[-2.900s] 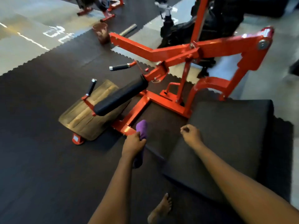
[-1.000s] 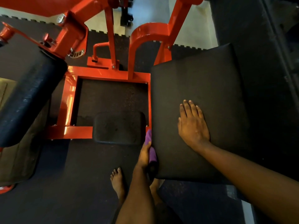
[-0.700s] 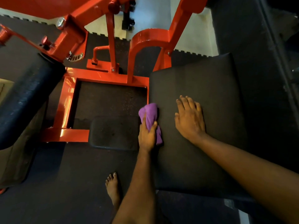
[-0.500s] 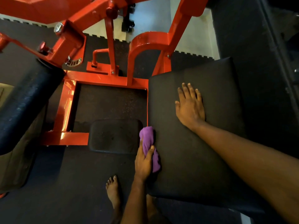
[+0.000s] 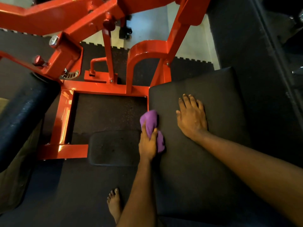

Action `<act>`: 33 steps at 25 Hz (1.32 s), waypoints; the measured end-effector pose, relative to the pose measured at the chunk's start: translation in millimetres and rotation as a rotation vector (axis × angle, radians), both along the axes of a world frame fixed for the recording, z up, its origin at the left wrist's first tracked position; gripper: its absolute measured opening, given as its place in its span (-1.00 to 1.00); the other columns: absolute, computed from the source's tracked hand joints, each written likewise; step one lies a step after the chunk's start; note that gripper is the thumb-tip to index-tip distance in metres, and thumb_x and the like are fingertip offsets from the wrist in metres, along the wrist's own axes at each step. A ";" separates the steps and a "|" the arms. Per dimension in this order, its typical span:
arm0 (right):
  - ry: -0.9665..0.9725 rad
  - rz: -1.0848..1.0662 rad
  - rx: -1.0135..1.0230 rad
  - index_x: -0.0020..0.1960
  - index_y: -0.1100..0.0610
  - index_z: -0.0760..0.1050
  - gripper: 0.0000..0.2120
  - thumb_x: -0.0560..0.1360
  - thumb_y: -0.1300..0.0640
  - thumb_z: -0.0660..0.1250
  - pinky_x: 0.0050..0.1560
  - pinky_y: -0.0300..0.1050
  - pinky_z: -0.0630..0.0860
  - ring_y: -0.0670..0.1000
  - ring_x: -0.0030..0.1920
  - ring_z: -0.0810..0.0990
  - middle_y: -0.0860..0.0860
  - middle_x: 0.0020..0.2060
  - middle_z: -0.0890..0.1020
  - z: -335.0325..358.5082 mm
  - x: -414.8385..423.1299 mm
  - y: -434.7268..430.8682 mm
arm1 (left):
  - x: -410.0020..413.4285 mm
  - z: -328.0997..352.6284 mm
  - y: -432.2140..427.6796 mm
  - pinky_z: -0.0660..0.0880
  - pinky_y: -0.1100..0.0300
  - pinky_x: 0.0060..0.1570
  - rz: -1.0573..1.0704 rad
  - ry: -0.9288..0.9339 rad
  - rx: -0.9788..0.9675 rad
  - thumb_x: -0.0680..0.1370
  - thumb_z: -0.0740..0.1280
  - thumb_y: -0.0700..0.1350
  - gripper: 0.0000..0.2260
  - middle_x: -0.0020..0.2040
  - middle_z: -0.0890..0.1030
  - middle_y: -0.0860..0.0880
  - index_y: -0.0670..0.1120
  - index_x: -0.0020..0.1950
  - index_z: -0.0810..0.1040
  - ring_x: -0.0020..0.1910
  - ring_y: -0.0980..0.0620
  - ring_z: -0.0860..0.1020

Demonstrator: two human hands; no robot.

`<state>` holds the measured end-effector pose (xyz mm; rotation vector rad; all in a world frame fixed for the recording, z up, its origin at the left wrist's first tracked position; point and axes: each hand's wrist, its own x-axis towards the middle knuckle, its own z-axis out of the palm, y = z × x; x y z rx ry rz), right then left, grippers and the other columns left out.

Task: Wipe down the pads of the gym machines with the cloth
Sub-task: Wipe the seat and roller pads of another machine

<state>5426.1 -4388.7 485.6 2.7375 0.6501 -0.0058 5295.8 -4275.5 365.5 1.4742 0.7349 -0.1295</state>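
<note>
A large black seat pad (image 5: pixel 213 145) of a red gym machine fills the right middle of the head view. My left hand (image 5: pixel 147 143) grips a bunched purple cloth (image 5: pixel 151 125) and holds it against the pad's left edge. My right hand (image 5: pixel 191 118) lies flat on top of the pad, fingers straight and pointing away from me. A smaller black pad (image 5: pixel 113 147) sits lower, just left of the cloth. A black roller pad (image 5: pixel 21 115) slants across the left side.
The red steel frame (image 5: pixel 65 118) of the machine boxes in a patch of dark rubber floor mat (image 5: pixel 108 112) ahead. Red uprights and levers (image 5: pixel 142 53) rise behind the seat. A bare foot (image 5: pixel 114 203) stands on the mat below.
My left hand has slid the cloth forward along the pad's left edge after pulling it back towards me. My right hand has stayed flat on the pad.
</note>
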 end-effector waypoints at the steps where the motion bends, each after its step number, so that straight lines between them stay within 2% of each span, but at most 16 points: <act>1: 0.002 0.030 0.006 0.50 0.19 0.36 -0.48 0.61 -0.01 0.19 0.42 0.14 0.28 0.15 0.47 0.35 0.14 0.47 0.43 5.3 14.7 -0.5 | -26.5 -7.2 -4.0 0.43 -0.01 0.32 0.040 0.006 -0.099 0.55 0.24 0.30 -0.52 0.36 0.54 -0.01 0.42 0.46 0.24 0.32 -0.13 0.52; 3: 0.005 0.054 0.006 0.54 0.19 0.32 -0.47 0.62 -0.01 0.17 0.48 0.15 0.22 0.14 0.53 0.29 0.14 0.51 0.38 15.5 45.7 0.5 | -60.1 -14.8 -4.2 0.41 0.15 0.27 0.054 0.018 -0.126 0.51 0.26 0.31 -0.63 0.29 0.56 0.20 0.55 0.30 0.32 0.33 0.03 0.51; 6: -0.020 -0.017 -0.032 0.59 0.20 0.20 -0.44 0.66 -0.02 0.09 0.58 0.17 0.09 0.16 0.60 0.15 0.14 0.58 0.25 10.3 61.2 0.8 | -31.7 -16.3 11.7 0.30 0.25 0.31 -0.037 -0.099 -0.152 0.57 0.24 0.27 -0.51 0.30 0.46 0.46 0.44 0.49 0.22 0.35 0.30 0.43; 8: -0.032 -0.015 -0.039 0.60 0.21 0.19 -0.44 0.66 -0.02 0.08 0.58 0.17 0.09 0.17 0.60 0.14 0.15 0.58 0.24 3.8 60.9 2.0 | 20.7 -20.0 29.4 0.33 0.16 0.32 -0.003 -0.120 -0.149 0.53 0.27 0.30 -0.41 0.27 0.54 0.36 0.28 0.55 0.25 0.32 0.21 0.48; 11: -0.057 0.001 -0.023 0.59 0.21 0.21 -0.44 0.66 -0.02 0.09 0.58 0.17 0.11 0.17 0.59 0.16 0.15 0.58 0.26 1.5 62.6 -0.4 | 113.6 -19.9 58.5 0.41 0.01 0.34 0.062 -0.139 -0.136 0.45 0.29 0.34 -0.31 0.38 0.52 0.00 0.17 0.54 0.29 0.34 -0.08 0.49; 14: -0.070 -0.001 -0.012 0.59 0.21 0.21 -0.45 0.67 -0.02 0.08 0.58 0.17 0.11 0.16 0.59 0.16 0.15 0.57 0.26 -2.0 64.5 -1.9 | 166.0 -28.8 77.6 0.42 0.01 0.33 0.066 -0.160 -0.169 0.44 0.34 0.32 -0.37 0.39 0.52 0.00 0.21 0.49 0.37 0.33 -0.03 0.50; 17: -0.070 0.002 -0.013 0.59 0.20 0.20 -0.45 0.67 -0.03 0.07 0.57 0.17 0.11 0.17 0.60 0.15 0.14 0.58 0.25 -4.4 64.7 -1.8 | 142.6 -33.7 63.2 0.45 0.18 0.22 0.151 -0.102 -0.328 0.65 0.27 -0.04 -0.73 0.24 0.59 0.07 0.11 0.35 0.49 0.31 0.01 0.52; 19: -0.072 0.000 -0.009 0.59 0.21 0.21 -0.45 0.67 -0.02 0.07 0.57 0.17 0.11 0.17 0.59 0.15 0.15 0.58 0.25 -3.0 65.0 -2.0 | 99.1 -29.1 54.6 0.45 0.33 0.17 0.090 -0.088 -0.493 0.70 0.10 -0.22 -0.65 0.37 0.48 0.02 -0.04 0.50 0.33 0.45 -0.03 0.40; 21: -0.079 0.000 -0.012 0.58 0.21 0.22 -0.45 0.67 -0.02 0.08 0.57 0.17 0.12 0.17 0.59 0.15 0.15 0.58 0.26 -2.1 64.5 -0.8 | 62.0 -16.6 53.2 0.48 0.39 0.17 0.024 -0.074 -0.637 0.73 0.01 -0.20 -0.57 0.57 0.26 0.00 -0.05 0.61 0.15 0.53 0.04 0.28; 22: -0.082 -0.001 -0.015 0.58 0.21 0.22 -0.46 0.67 -0.02 0.08 0.57 0.17 0.12 0.17 0.59 0.15 0.15 0.58 0.26 -2.0 64.6 -0.3 | 51.4 -10.6 54.0 0.53 0.40 0.10 0.015 0.024 -0.673 0.73 0.03 -0.14 -0.58 0.59 0.25 -0.04 -0.05 0.62 0.17 0.53 -0.01 0.29; 24: -0.088 0.000 -0.016 0.58 0.20 0.22 -0.46 0.67 -0.02 0.08 0.57 0.17 0.11 0.17 0.59 0.15 0.15 0.58 0.25 -2.7 64.3 -0.4 | 50.5 8.6 55.5 0.59 0.36 -0.14 -0.017 0.136 -0.692 0.72 0.10 0.00 -0.58 0.48 0.44 -0.11 -0.12 0.55 0.34 0.43 -0.13 0.44; 26: -0.097 -0.002 -0.010 0.58 0.20 0.23 -0.46 0.67 -0.01 0.09 0.57 0.16 0.11 0.17 0.59 0.16 0.15 0.57 0.26 -3.5 64.1 -0.3 | 75.4 24.1 59.3 0.58 0.35 -0.28 -0.030 0.042 -0.647 0.70 0.11 0.09 -0.61 0.12 0.69 0.03 -0.05 0.33 0.60 0.08 0.04 0.67; 27: -0.102 0.001 -0.007 0.58 0.20 0.23 -0.46 0.67 -0.01 0.10 0.57 0.16 0.11 0.17 0.59 0.16 0.15 0.57 0.27 -4.2 64.6 -0.4 | 98.0 26.8 64.4 0.57 0.36 -0.27 0.015 -0.063 -0.632 0.72 0.07 0.02 -0.65 -0.04 0.72 0.15 0.02 0.23 0.64 -0.06 0.17 0.68; 29: -0.116 0.011 -0.002 0.57 0.20 0.24 -0.46 0.66 -0.01 0.10 0.57 0.17 0.12 0.17 0.59 0.17 0.15 0.57 0.28 -5.5 66.0 -1.1 | 150.3 23.3 77.2 0.55 0.37 -0.12 0.110 -0.199 -0.617 0.71 0.09 -0.14 -0.74 -0.03 0.71 0.23 0.01 0.33 0.48 -0.03 0.28 0.65; 31: -0.123 0.014 0.015 0.57 0.21 0.25 -0.46 0.66 -0.01 0.11 0.56 0.18 0.13 0.18 0.58 0.18 0.15 0.56 0.29 -6.4 65.9 -0.6 | 185.6 1.7 91.3 0.54 0.26 0.11 0.069 -0.202 -0.490 0.62 0.27 -0.09 -0.61 0.20 0.65 0.06 -0.10 0.45 0.38 0.17 0.15 0.61; 33: -0.117 0.014 0.009 0.57 0.21 0.24 -0.46 0.66 -0.01 0.10 0.56 0.19 0.14 0.18 0.58 0.18 0.16 0.56 0.29 -5.7 64.6 -0.3 | 180.8 -17.7 90.2 0.49 0.07 0.29 0.044 -0.120 -0.451 0.53 0.36 -0.05 -0.51 0.34 0.56 -0.13 -0.11 0.45 0.40 0.31 -0.07 0.54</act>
